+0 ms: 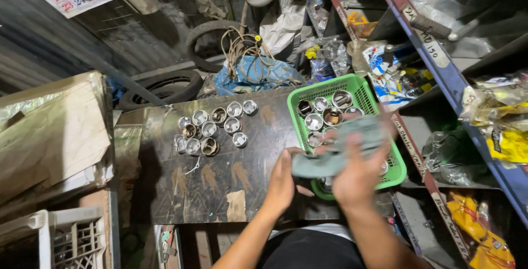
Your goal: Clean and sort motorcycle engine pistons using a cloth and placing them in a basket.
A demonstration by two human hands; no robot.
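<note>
My left hand (283, 184) and right hand (357, 175) both clutch a grey rag (341, 148) over the green basket (399, 173) of metal sockets (324, 116); more sockets (212, 128) stand on my desk (220, 186).

Single view, worn on the head, looking steeply down and forward over both forearms. Close: left hand (281, 184) and right hand (357, 175) fill the lower middle, blurred, closed around a grey cloth (335, 151). Just beyond the grip, a green basket (352, 84) at frame centre-right; left of the grip, a dark board (220, 175) with metal sockets (212, 128). Farther past the grip, tyres (165, 84) and clutter against a wall; right of it, shelving (434, 60) running off frame. No second view to share anything with.
</note>
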